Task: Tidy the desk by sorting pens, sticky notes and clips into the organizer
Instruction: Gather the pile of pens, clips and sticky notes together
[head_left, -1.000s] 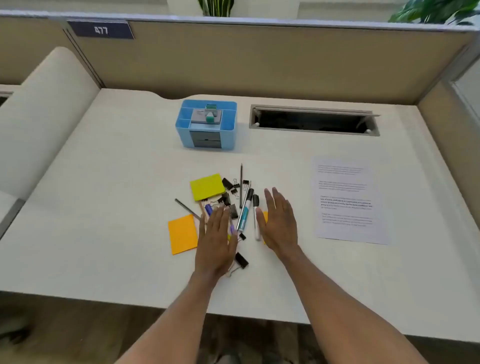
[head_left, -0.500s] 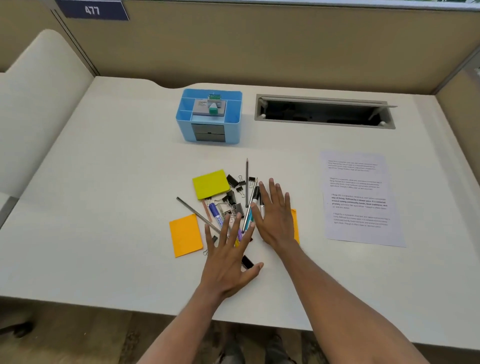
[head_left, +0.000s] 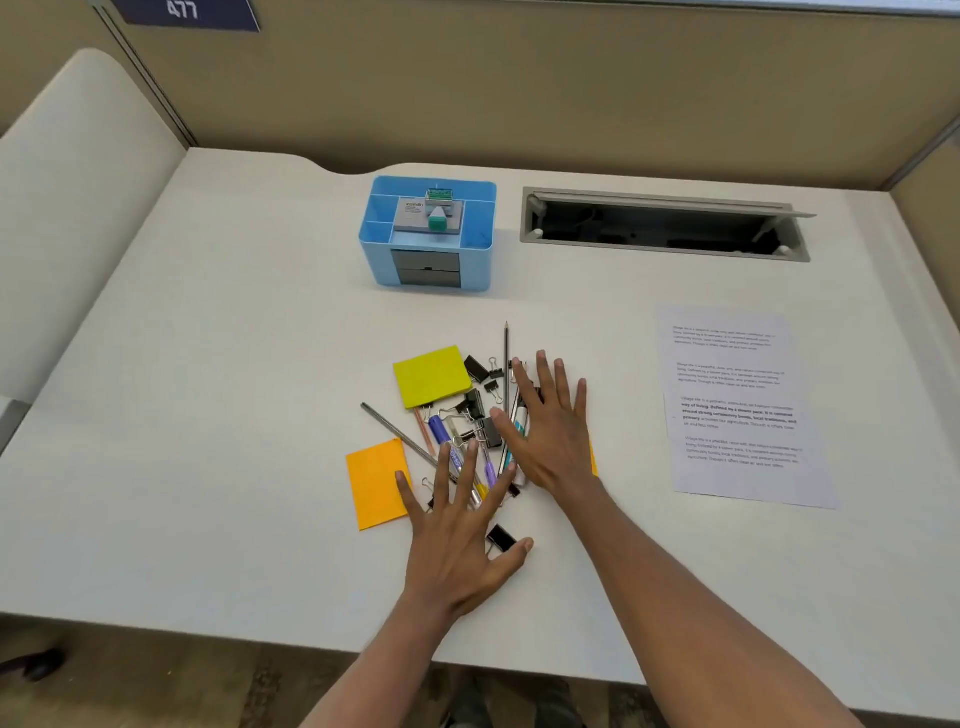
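Left hand (head_left: 457, 540), right hand (head_left: 553, 436): 2 flat, splayed palms, gripping nothing. Risk: careless sweep rolls pens (head_left: 441, 428), flicks clips (head_left: 475, 369) off desk (head_left: 208, 467).

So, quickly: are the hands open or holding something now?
Left hand: open, fingers spread over the pens.
Right hand: open, holding nothing.

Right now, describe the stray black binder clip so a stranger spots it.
On the white desk, find the clutter in front of the blue organizer. At its near end a black binder clip lies between the left hand's thumb and forefinger. Unlike the other clips, it sits apart.
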